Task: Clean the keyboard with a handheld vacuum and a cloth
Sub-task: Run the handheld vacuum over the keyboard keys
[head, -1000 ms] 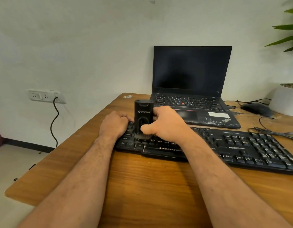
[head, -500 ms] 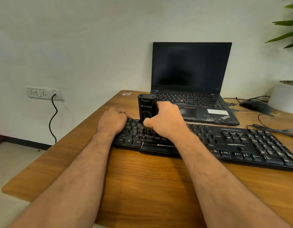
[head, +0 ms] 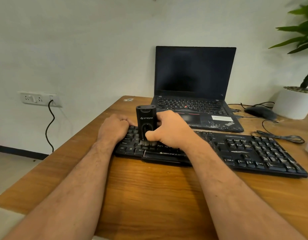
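Right hand (head: 172, 130) wrapped around a black STRIFF handheld vacuum (head: 146, 124), held upright with its brush tip (head: 148, 143) pressed onto the left-hand keys of a black Zebronics keyboard (head: 245, 153). Left hand (head: 114, 129) at nine o'clock from the vacuum, fingers curled over the keyboard's far left corner, gripping its edge. Keyboard lying across the middle of a wooden desk (head: 158, 191). At twelve o'clock from the keyboard, an open ThinkPad laptop (head: 195, 80), screen dark. At two o'clock, a black mouse (head: 260, 112) and a white plant pot (head: 293, 103). Coiled cable (head: 279, 136) just beyond the keyboard's number pad. Wall socket (head: 39, 99) at far nine o'clock, with a black cord plugged in.
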